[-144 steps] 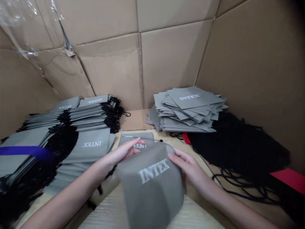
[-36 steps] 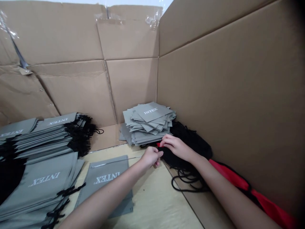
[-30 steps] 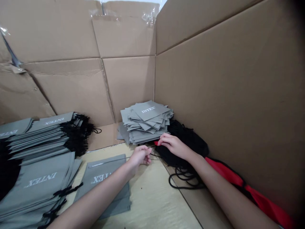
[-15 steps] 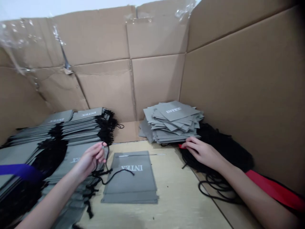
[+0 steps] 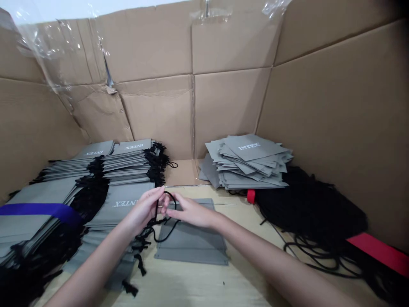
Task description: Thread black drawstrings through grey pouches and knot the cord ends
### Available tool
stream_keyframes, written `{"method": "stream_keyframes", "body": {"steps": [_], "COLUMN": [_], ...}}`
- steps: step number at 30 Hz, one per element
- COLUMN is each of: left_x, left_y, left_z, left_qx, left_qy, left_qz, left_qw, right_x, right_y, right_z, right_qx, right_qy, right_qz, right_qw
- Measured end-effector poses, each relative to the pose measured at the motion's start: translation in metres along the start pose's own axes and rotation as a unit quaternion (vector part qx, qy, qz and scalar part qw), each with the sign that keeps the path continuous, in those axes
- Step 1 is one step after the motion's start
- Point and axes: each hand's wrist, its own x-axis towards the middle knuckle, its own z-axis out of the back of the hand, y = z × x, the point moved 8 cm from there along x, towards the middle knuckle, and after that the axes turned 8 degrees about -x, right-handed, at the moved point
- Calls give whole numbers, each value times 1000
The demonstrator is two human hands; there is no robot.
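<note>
My left hand point(image 5: 145, 209) and my right hand point(image 5: 188, 212) meet just above a flat grey pouch point(image 5: 191, 238) lying on the light wooden table. Both pinch a thin black cord point(image 5: 162, 221) that loops between the fingertips and trails down across the pouch. A thin metal needle point(image 5: 220, 204) lies along the pouch's far edge.
Stacks of grey INTEX pouches with black drawstrings point(image 5: 124, 164) fill the left side, one bundle wrapped in a purple band point(image 5: 41, 209). A loose pile of grey pouches point(image 5: 247, 162) sits at the back right, beside a heap of black cords point(image 5: 306, 211) tied with red. Cardboard walls point(image 5: 335, 119) enclose the table.
My right hand has left the heap of black cords and come over to the left hand. Both now hold the single cord above the grey pouch. The view has swung left.
</note>
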Motion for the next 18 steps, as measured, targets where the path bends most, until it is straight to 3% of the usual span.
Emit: {"method": "stream_keyframes", "body": {"steps": [4,7,10,12,13,15,18], "left_x": [-2,-4,-7,-11,-12,-11,-10], "left_y": [-13,-23,-33,-46,-44,-25,-3], "left_z": [16,35,41,33,23,3,-5], "left_qx": [60,180,299,402,447,453,410], "left_qy": [-16,-18,-36,-82,-77,-27,-31], "left_qz": [-47,-25,-25,-109,-132,-125,-130], "left_qw": [997,983,953,905,881,882,902], "right_x": [19,12,5,5,6,10,13], "right_y": [-2,-7,-7,-1,3,12,17], "right_z": [-11,4,22,24,22,16,8], "right_qx": [-36,-90,-164,-204,-217,-231,-236], "right_qy": [35,28,-8,-22,-23,-22,-27], "right_qz": [-8,-23,-53,-59,-55,-40,-31], "right_qw": [999,995,985,977,974,972,971]}}
